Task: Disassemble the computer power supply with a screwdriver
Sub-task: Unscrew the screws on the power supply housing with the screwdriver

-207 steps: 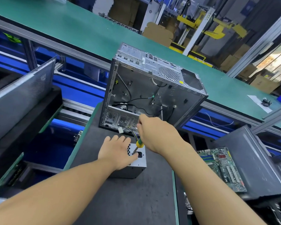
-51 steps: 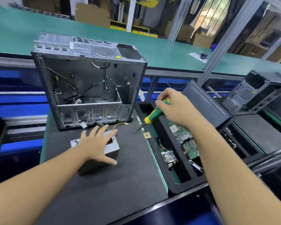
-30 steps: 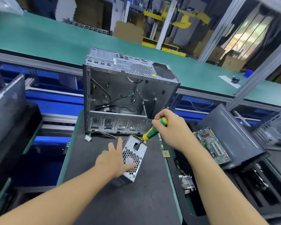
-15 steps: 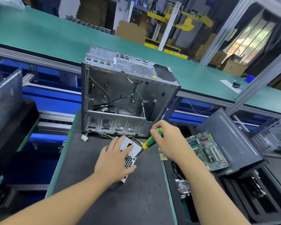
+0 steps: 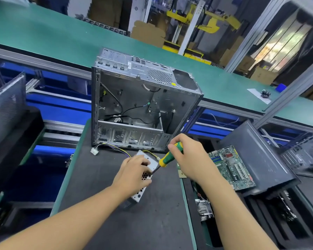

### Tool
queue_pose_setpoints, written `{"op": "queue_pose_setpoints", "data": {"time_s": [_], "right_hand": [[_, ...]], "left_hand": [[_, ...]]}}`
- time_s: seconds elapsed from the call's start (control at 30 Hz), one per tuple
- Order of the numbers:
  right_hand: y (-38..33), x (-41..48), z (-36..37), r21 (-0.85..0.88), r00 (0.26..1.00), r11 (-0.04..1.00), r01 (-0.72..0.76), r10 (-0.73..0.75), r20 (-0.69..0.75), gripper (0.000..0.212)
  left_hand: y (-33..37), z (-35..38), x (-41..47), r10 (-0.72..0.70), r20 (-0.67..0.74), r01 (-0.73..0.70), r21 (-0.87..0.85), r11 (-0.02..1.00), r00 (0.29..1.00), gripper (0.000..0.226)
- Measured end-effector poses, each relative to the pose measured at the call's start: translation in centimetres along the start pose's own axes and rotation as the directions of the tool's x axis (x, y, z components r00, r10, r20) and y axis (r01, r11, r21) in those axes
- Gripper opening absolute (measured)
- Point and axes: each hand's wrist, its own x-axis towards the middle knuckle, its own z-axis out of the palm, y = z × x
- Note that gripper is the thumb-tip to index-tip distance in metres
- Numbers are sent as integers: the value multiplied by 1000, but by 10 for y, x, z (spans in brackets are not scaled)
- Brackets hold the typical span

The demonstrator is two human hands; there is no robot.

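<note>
The small silver perforated-metal PSU box (image 5: 141,193) is held tilted up on the black foam mat (image 5: 116,222), just in front of the open grey steel PC case (image 5: 143,105). Its yellow and purple wires (image 5: 116,147) trail twd. the case. It is gripped from above by the left hand (image 5: 132,175), fingers curled over its top, thumb on the vented face. The green-and-yellow-handled screwdriver (image 5: 167,157) is clenched in the right hand (image 5: 188,159), fingers wrapped round the handle.

Key relation: the PSU box lies down and left of the right-hand grip. The screwdriver's long axis slopes from handle at upper right to tip at lower left, and the tip is set on the vented face just beside the left thumb. Whether it is seated in a screw head can't be told. The left hand is the nearer one, already on the box.

Vs. 1.7 s ago: the box lay flat then, w/ the screwdriver held well off to the right. Now the box is tipped up and the tip is on it. Vs. 0.5 s ago: the left fingers, then spread, are curled tighter.
</note>
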Motion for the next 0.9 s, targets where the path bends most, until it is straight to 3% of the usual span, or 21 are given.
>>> {"op": "queue_pose_setpoints", "data": {"time_s": [0.37, 0.53, 0.67, 0.9], "right_hand": [[-10, -3, 9, -4, 1000, 1000, -18, 18, -2, 14], [-16, -4, 13, -70, 1000, 997, -23, 24, 3, 27], [-24, 0, 13, -124, 998, 992, -31, 37, 44, 39], [-33, -4, 8, -109, 961, 980, 167, -137, 239, 13]], "left_hand": [[-20, 2, -9, -56, -181, 32, -137, 990, 982, 12], [-23, 1, -11, -27, -190, 1, -133, 991, 981, 12], [-23, -1, -14, 41, -160, -55, -86, 995, 986, 24], [-19, -1, -16, -11, -168, -12, -134, 991, 986, 5]]}}
